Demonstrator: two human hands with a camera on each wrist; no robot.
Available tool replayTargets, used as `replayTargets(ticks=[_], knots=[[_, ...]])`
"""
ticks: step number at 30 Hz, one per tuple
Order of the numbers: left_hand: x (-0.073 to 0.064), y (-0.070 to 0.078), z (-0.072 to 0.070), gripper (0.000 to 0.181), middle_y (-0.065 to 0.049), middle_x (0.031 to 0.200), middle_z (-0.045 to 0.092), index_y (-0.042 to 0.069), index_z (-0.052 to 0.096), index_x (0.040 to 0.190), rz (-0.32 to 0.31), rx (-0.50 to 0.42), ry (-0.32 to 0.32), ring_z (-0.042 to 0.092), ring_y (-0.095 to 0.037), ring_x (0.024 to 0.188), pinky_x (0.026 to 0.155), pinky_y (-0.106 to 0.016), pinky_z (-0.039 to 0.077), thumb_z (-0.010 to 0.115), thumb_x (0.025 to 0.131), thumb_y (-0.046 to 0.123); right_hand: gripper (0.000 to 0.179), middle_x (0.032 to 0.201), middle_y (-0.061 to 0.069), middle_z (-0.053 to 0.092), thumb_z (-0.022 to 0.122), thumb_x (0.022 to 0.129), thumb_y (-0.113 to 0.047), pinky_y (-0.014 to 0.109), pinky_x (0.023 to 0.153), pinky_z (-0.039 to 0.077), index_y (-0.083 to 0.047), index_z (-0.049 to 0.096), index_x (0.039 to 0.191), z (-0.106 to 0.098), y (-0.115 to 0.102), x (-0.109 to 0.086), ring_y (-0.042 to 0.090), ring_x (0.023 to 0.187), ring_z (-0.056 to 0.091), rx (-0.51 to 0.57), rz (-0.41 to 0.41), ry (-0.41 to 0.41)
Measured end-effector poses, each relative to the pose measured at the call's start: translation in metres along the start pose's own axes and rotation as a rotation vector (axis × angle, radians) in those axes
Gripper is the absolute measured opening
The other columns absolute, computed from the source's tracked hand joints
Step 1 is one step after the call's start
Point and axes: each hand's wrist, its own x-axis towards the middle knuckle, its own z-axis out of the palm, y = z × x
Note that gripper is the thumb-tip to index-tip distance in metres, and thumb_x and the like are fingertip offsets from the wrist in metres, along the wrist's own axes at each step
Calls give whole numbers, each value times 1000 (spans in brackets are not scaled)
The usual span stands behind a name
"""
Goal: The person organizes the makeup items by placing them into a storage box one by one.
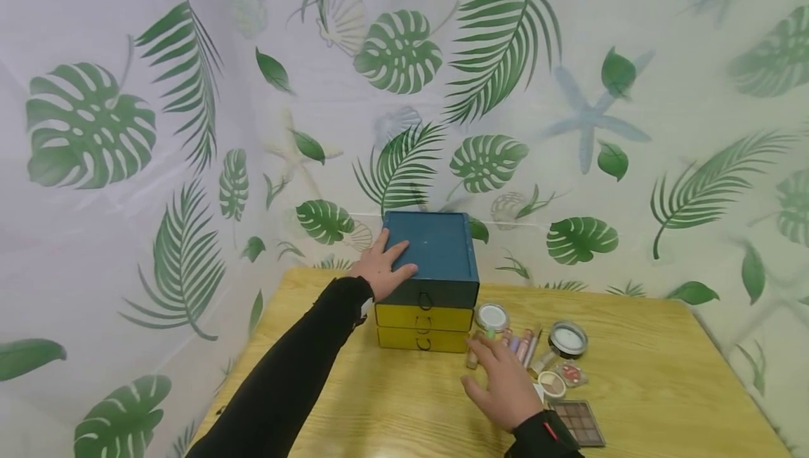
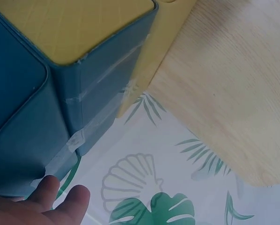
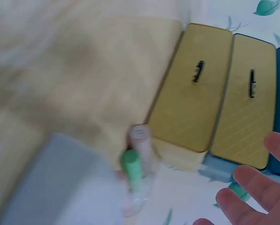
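A small drawer box (image 1: 436, 247) with a blue top stands near the back of the table, its two lower drawers yellow (image 1: 398, 317) with dark ring pulls. My left hand (image 1: 382, 270) rests on the left part of its top with fingers spread; in the left wrist view its fingertips (image 2: 74, 199) show by the box's blue side. My right hand (image 1: 502, 384) is spread, palm down, over the near side of some cosmetics, and holds nothing. Past its fingertips lie slim tubes (image 1: 523, 344), one with a green cap (image 3: 132, 164). The hand hides part of the group.
Right of the box lie a round white-faced compact (image 1: 492, 317), a dark-rimmed compact (image 1: 568, 339), a small round palette (image 1: 552, 384), a reddish clear-cased piece (image 1: 571, 374) and a brown eyeshadow palette (image 1: 580, 421). A leaf-printed sheet (image 1: 404, 163) hangs behind the wooden table (image 1: 657, 374).
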Motion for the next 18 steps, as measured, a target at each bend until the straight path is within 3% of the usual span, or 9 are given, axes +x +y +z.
replayTargets(ticks=[10,18], knots=[[2,-3,-1,68,-13,170,3,25,32,162,8,27,1,17,-45,150,119,-62,26,48,104,56,56,149,18,46,69,98,-24,52,112,40,-13,51,150,-16,-29,34,37,136,45,-37,-165,110],[4,-6,2,68,-11,170,2,27,31,162,-12,41,5,16,-44,151,119,-63,26,48,103,58,58,150,14,46,67,99,-27,46,111,43,-19,47,153,-20,-53,52,34,134,47,-64,-185,95]])
